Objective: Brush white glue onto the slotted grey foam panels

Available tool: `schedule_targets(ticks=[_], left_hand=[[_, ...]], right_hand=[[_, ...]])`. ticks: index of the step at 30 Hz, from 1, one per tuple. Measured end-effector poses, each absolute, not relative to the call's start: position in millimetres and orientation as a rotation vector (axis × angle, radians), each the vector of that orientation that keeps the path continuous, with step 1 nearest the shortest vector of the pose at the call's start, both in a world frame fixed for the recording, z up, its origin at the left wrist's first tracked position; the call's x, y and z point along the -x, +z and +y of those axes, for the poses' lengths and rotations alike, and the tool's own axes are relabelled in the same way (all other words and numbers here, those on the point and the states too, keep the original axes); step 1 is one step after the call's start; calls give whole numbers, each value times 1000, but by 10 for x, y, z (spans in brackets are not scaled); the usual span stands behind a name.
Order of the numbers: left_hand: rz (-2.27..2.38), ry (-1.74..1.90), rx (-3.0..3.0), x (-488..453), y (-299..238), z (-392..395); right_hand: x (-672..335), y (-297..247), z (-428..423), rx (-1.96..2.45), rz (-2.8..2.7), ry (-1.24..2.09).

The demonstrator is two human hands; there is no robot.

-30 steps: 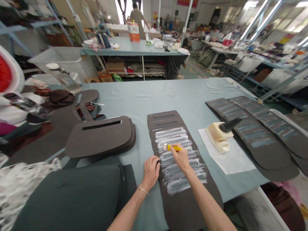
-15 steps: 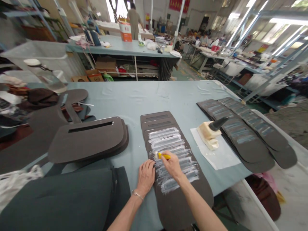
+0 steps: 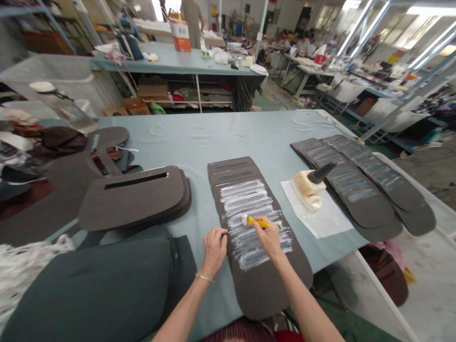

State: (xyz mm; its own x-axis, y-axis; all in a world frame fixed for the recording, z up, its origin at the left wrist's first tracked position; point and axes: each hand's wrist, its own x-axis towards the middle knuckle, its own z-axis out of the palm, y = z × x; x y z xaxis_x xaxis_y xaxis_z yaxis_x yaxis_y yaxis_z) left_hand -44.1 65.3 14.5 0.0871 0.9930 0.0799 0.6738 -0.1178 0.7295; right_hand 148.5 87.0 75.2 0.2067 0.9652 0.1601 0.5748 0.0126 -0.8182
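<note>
A yellow-handled brush is held in my right hand, closed around the handle. Its pale bristles touch the top dark panel of an overlapped pile in front of me. Streaks of wet white paste run across that panel in bands. My left hand is at the pile's left edge, fingers bent, with thumb and forefinger closed at the panel's rim. To the right, a cream container with a black nozzle lies tilted on a white sheet.
Coated dark panels lie overlapped along the right side of the blue-covered table. On the left are slotted dark panels, a dark green stack and a clear jug. A person stands beyond the far table.
My right hand has moved the brush rightward across the panel. My left hand's fingers have drawn in at the panel's edge. The head view has tilted slightly down.
</note>
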Motion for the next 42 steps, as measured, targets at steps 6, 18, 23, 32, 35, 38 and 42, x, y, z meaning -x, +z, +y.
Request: schedule_targets(ticks=[6,18,23,32,35,38,42], left_hand=[[1496,631,-2173,440,115,340],[1542,591,-2228,417,109,316],[1565,581,-2250,377,121,275],[1605,586,-2245,350,128,240],[1598,592,-2242,353,141,241],[1603,590,-2232,351,156,238],[1599,600,-2209,338,167,236]], right_hand=[[-1526,622,738,1622,-1521,771],[-1827,777,487,1686,-1444,599],[-1494,692,217,1598,-1566,769],[-2807,619,426,1961,-1363,249],[-2703,647,411,1910,-1517,338],[-2593,649,413,1976,-1478,284],[-2546,630,411,1916,-1495,358]])
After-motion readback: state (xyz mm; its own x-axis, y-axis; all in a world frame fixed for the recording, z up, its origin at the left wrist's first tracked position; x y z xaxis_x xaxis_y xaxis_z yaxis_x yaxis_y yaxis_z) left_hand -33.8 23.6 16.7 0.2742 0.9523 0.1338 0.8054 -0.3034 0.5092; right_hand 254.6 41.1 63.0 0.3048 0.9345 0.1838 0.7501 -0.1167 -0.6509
